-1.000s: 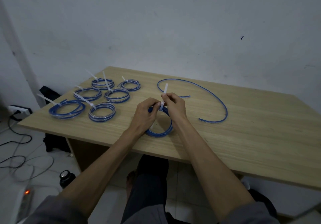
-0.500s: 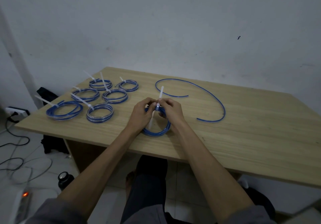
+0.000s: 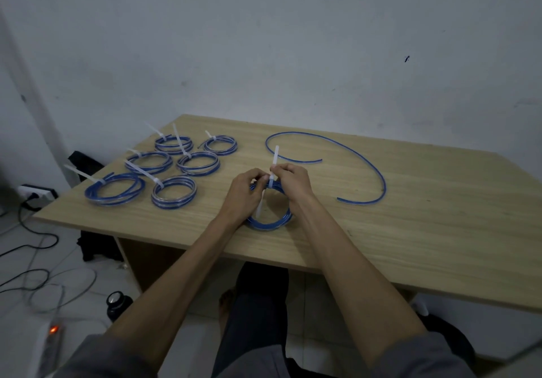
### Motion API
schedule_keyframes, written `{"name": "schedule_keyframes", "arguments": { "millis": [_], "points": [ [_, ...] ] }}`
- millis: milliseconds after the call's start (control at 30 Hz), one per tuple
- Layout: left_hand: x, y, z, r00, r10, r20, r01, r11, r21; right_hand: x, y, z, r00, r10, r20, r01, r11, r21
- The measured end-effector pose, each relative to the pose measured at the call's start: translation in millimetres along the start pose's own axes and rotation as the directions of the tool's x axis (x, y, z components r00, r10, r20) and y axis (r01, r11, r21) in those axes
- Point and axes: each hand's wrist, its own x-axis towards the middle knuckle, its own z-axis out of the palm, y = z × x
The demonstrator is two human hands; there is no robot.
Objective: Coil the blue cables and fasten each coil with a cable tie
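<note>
Near the table's [image 3: 410, 231] front edge, your left hand [image 3: 245, 194] grips the blue cable coil [image 3: 271, 222] while your right hand [image 3: 293, 179] pinches the white cable tie [image 3: 275, 157] around it.
</note>
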Motion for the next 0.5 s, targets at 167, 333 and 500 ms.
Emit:
{"name": "schedule_keyframes", "arguments": {
  "millis": [167,333,500],
  "points": [
    [-4.0,5.3,2.0,1.000,-0.019,0.019,0.020,0.999,-0.040,-1.1,0.9,-12.4,0.993,-0.105,0.051,0.108,0.992,-0.057],
    [-5.3,6.6,1.8,0.997,-0.027,0.066,0.032,0.997,-0.072,0.0,-3.1,-19.4,0.987,-0.118,0.113,0.133,0.981,-0.139],
    [-2.5,2.0,-0.1,0.994,-0.082,-0.065,0.074,0.990,-0.118,-7.2,1.8,-14.2,0.985,-0.090,0.148,0.126,0.957,-0.261]
  ]
}}
